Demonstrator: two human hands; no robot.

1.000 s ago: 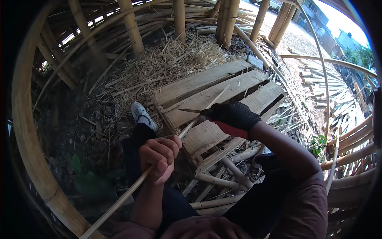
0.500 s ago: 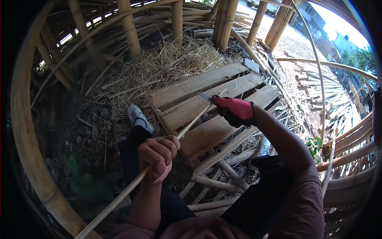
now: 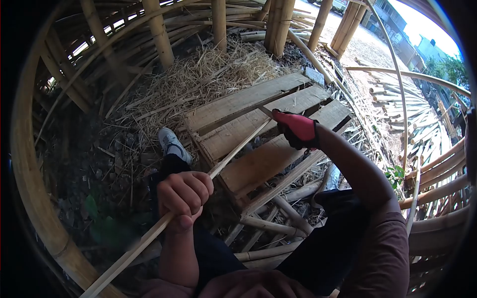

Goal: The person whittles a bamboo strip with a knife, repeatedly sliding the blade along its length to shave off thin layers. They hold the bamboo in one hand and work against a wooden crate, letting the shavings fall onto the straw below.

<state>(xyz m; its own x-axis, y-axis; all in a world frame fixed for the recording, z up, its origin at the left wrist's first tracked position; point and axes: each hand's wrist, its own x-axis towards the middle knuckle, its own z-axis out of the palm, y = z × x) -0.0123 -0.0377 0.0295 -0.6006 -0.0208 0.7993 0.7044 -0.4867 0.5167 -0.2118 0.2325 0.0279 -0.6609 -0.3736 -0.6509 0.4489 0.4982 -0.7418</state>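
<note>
My bare left hand [image 3: 184, 196] is closed in a fist around a long, pale bamboo strip [image 3: 131, 256]. The strip slants from the lower left up past my fist toward the glove. On my right hand [image 3: 298, 131] is a red and black work glove, its fingers wrapped round a knife. Only the knife blade [image 3: 265, 111] shows, pointing up and left; the glove hides the handle. The strip's far end meets the blade beside my gloved thumb. Beneath both lies a slatted wooden platform [image 3: 243, 102].
Wood shavings [image 3: 223, 69] are heaped behind the platform. Bamboo posts [image 3: 158, 35] stand at the back, and a curved bamboo pole [image 3: 37, 208] arches along the left. Cut poles [image 3: 392, 107] lie outside at right. My shoe [image 3: 173, 143] rests beside the platform.
My left hand has slid down and to the left with the strip. The gloved hand has shifted slightly right, and the knife blade has turned.
</note>
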